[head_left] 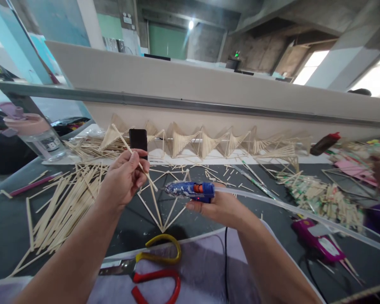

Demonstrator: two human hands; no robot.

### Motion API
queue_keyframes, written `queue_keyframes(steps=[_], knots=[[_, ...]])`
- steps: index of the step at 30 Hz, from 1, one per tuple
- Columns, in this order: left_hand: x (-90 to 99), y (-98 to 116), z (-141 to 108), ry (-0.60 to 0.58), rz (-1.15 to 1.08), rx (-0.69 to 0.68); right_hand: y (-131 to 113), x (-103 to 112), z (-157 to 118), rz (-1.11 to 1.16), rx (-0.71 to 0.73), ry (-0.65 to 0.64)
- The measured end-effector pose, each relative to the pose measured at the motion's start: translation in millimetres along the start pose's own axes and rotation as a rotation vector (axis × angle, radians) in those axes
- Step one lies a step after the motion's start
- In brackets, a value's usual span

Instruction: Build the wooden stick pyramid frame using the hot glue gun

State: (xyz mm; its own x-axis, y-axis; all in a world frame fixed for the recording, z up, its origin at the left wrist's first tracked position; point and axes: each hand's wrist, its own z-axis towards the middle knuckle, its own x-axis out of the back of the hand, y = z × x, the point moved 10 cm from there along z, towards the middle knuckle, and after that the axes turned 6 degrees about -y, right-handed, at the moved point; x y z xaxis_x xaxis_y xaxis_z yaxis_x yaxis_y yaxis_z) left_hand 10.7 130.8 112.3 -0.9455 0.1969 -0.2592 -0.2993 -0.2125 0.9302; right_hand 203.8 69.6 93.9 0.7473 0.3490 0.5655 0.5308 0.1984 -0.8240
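Around you is a room of bare concrete, with a ceiling beam [272, 17], green panels, pale bright openings to the right and one lit lamp [191, 25]. A long pale board [177, 76] stands behind your work, crossed by a grey rail [177, 101]. Your dark grey table [129, 230] runs below it, with a pale lilac cloth [202, 261] over the near edge.

Along the board stands a row of twisted stick structures [209, 143]. A pile of thin wooden sticks [63, 202] spreads to your left; shorter pieces [323, 194] heap up to the right. Your clear bottle [34, 135] with a pink lid stands at the far left, and scissors [133, 268] with one yellow and one red handle lie on the cloth.

Your right hand [221, 207] is closed around a blue glue gun [190, 191], a long clear rod [288, 207] trailing from its back. Your left hand [126, 177] pinches a single stick [122, 138], tilted, its lower end just beside the nozzle, above an angular stick frame [160, 207] on the table.

The bottle's print, the pale label on the magenta tool [319, 240] and the small green lit sign [237, 54] are too small or blurred to read.
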Motion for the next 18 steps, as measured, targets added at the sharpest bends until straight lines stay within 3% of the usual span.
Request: queue_keyframes(steps=[10,18], knots=[[-4.8,-4,0,0.005,0.051,-0.032,4,0,0,0.1,-0.007,-0.041],[-7.9,-1,-3,0.049,0.044,-0.041,-7,10,-5,-0.12,0.083,0.044]])
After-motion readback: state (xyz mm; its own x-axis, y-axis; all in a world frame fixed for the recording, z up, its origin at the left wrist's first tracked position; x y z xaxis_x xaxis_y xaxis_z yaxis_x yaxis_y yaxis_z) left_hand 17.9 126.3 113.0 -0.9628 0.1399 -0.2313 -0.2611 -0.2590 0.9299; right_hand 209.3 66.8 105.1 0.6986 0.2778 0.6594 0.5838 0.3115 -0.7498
